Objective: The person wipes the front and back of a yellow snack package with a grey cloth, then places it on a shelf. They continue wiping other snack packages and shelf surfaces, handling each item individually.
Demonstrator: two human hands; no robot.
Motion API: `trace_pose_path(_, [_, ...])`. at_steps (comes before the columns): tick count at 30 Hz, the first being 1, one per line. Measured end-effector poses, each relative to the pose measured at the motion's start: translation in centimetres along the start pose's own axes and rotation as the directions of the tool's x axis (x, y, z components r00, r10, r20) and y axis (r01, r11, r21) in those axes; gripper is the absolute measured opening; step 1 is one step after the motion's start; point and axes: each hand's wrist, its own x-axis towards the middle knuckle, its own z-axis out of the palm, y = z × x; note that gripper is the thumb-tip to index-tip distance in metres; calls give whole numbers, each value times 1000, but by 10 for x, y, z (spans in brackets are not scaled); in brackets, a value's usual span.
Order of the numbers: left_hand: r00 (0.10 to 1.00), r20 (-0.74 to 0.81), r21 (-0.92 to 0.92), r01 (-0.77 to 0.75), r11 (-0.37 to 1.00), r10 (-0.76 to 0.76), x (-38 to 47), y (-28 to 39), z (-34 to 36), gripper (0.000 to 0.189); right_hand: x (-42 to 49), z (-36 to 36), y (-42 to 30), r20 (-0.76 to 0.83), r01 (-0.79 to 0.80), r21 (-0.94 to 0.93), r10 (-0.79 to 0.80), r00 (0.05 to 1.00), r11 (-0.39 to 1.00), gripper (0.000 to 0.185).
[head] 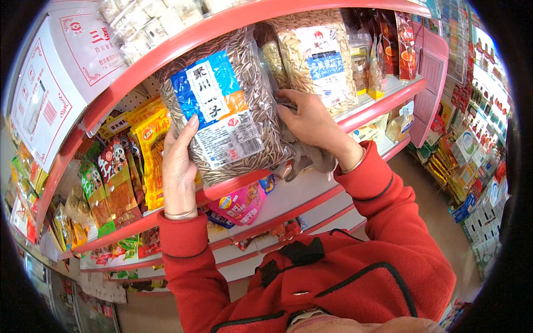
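A large clear plastic bag of striped sunflower seeds [266, 141] with a blue, orange and white label stands tilted at the shelf's edge. My left hand [180, 166] holds its left side, the thumb on the label. My right hand [310, 120] is at the bag's right side with a grey cloth [310, 160] hanging below it; the fingertips are partly hidden, so whether they touch the bag is unclear. Right of the bag stands a clear bag of pale seeds [347, 54] with a blue and white label. Yellow snack packets [150, 166] stand to the left.
A curved red shelf edge [175, 37] runs above, bearing a white printed carton [46, 87] and wrapped white packets [154, 21]. Red-edged lower shelves hold a pink pouch [243, 204] and other packets. A pink end panel [429, 83] closes the right side. Stacked goods line the far right.
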Motion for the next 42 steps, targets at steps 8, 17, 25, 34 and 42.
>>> trace_pose_path(8, [997,17,64,77,995,-78,-5,7,-4,50,-21,-11,-6,160,84,-291,-38,986,953,37])
trace_pose_path(17, [987,67,-64,147,987,-143,4,12,-3,50,-10,5,5,0,104,-57,-104,995,993,49])
trace_pose_path(25, [970,47,-69,242,968,-239,2,34,3,45,-21,-17,-22,14,70,-106,-69,998,992,43])
trace_pose_path(34, [972,37,-137,234,962,-231,-65,41,34,36,-72,-41,-46,56,65,93,-70,996,994,41])
trace_pose_path(42, [981,-191,36,48,998,-40,-182,11,82,52,-151,-88,-52,116,73,95,-84,990,993,48])
